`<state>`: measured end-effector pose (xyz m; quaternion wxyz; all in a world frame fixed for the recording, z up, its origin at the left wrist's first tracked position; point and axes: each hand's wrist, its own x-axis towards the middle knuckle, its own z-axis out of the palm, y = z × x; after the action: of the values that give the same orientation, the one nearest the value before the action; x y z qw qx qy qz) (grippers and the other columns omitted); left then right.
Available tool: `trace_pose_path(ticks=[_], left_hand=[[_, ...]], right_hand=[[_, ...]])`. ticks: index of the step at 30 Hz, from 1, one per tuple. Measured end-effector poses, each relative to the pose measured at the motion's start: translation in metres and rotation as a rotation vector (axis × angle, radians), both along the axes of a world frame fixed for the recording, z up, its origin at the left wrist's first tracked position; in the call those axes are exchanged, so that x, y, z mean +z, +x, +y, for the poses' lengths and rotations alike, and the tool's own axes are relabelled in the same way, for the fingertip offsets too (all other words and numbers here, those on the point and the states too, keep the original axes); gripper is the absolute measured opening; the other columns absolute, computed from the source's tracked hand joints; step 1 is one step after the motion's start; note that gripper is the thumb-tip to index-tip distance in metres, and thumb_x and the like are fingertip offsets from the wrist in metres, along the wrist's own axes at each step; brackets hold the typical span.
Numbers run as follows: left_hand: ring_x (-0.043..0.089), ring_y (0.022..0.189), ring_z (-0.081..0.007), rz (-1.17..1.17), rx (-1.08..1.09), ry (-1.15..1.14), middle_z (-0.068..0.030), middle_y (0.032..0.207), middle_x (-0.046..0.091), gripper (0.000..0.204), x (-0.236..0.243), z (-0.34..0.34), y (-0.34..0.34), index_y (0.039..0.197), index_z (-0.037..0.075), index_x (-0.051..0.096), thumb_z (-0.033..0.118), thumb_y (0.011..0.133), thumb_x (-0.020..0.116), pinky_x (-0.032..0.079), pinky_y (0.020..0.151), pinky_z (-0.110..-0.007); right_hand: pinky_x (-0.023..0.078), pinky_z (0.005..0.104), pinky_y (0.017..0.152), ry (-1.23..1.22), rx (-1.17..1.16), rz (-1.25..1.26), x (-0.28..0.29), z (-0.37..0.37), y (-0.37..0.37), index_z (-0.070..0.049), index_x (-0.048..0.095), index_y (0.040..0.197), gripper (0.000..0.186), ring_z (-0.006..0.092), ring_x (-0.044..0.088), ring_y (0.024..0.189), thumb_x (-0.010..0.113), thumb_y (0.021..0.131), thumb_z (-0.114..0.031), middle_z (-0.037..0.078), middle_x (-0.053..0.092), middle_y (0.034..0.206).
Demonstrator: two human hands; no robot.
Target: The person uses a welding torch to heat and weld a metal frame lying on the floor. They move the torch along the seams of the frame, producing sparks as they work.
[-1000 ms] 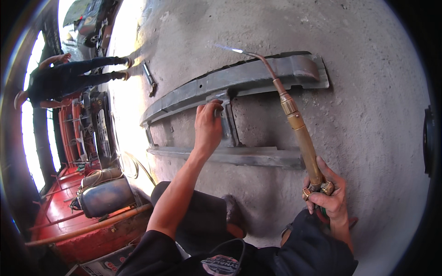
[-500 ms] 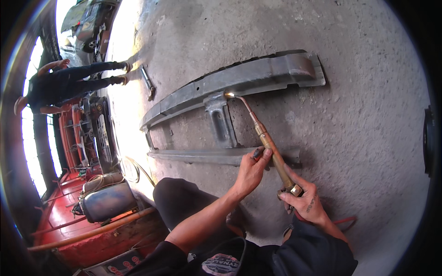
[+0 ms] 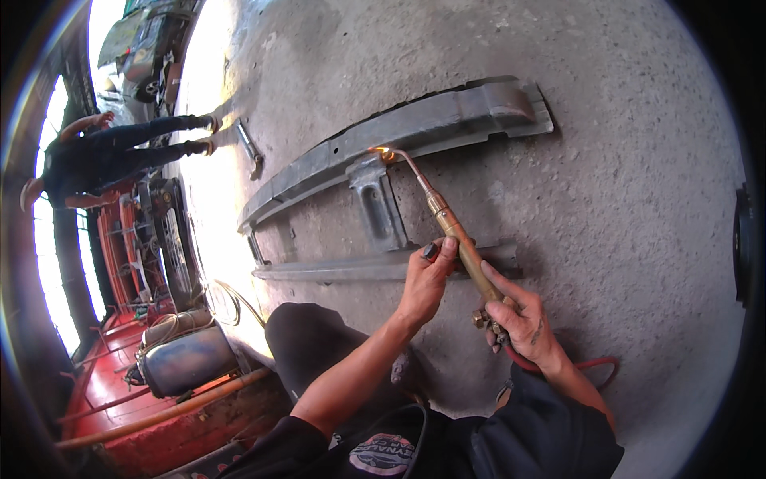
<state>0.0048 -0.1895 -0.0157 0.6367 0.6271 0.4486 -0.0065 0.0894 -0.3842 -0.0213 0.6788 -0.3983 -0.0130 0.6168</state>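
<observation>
1. Beneath your work spreads the concrete floor (image 3: 622, 199).
2. On it, ahead of your hands, lies the curved metal beam (image 3: 447, 118), rising toward the right.
3. The straight metal rail (image 3: 343, 270) lies nearer to you, partly behind your hands.
4. Between beam and rail stretches the recessed metal bracket (image 3: 375, 199).
5. Your brass gas torch (image 3: 479, 275) slants forward and left over the rail.
6. A red hose (image 3: 598, 363) loops out right, past your wrist.
7. Your right hand (image 3: 519, 319) is wrapped round the torch's rear.
8. Your left hand (image 3: 425, 283) curls round a small dark object (image 3: 432, 252), thumb against the torch body.
9. The bent copper nozzle (image 3: 412, 166) points at the joint of bracket and beam.
10. An orange flame (image 3: 384, 152) burns there.
</observation>
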Motion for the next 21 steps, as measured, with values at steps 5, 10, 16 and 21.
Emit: trace_pose_path(ticks=[5,10,16,21], left_hand=[[0.053,0.081,-0.0073,-0.004,-0.015,-0.009,0.0013,0.091,0.068,0.049,0.002,0.001,-0.003,0.11,0.0,0.073,0.046,0.111,0.055,0.044,0.075,-0.026],[0.061,0.091,-0.0097,-0.051,-0.026,-0.084,-0.0016,0.098,0.072,0.048,0.0,0.003,-0.005,0.117,0.0,0.072,0.044,0.111,0.054,0.05,0.086,-0.03],[0.067,0.104,-0.0164,-0.039,-0.107,-0.073,-0.0093,0.112,0.074,0.054,0.002,0.007,-0.009,0.131,-0.003,0.068,0.043,0.113,0.047,0.051,0.097,-0.032],[0.064,0.098,-0.0124,-0.077,-0.04,-0.139,-0.0052,0.107,0.073,0.051,0.001,0.006,-0.008,0.127,-0.002,0.069,0.044,0.112,0.051,0.051,0.091,-0.031]], right_hand=[[0.053,0.0273,0.055,-0.004,0.02,-0.053,-0.002,0.001,0.0,-0.009,0.043,0.161,0.062,0.0104,0.063,0.061,0.06,0.102,-0.017,0.005,0.067,0.087],[0.053,0.0273,0.053,-0.014,0.02,-0.036,0.001,0.005,0.001,-0.009,0.043,0.161,0.063,0.0109,0.063,0.06,0.06,0.101,-0.015,0.006,0.067,0.087],[0.052,0.0276,0.053,0.0,0.025,-0.073,0.0,0.005,-0.002,-0.01,0.042,0.162,0.064,0.0113,0.063,0.06,0.057,0.1,-0.01,0.007,0.067,0.088],[0.053,0.0278,0.053,-0.023,0.034,-0.075,0.001,0.008,-0.004,-0.011,0.042,0.162,0.066,0.0116,0.063,0.06,0.056,0.098,-0.006,0.007,0.066,0.088]])
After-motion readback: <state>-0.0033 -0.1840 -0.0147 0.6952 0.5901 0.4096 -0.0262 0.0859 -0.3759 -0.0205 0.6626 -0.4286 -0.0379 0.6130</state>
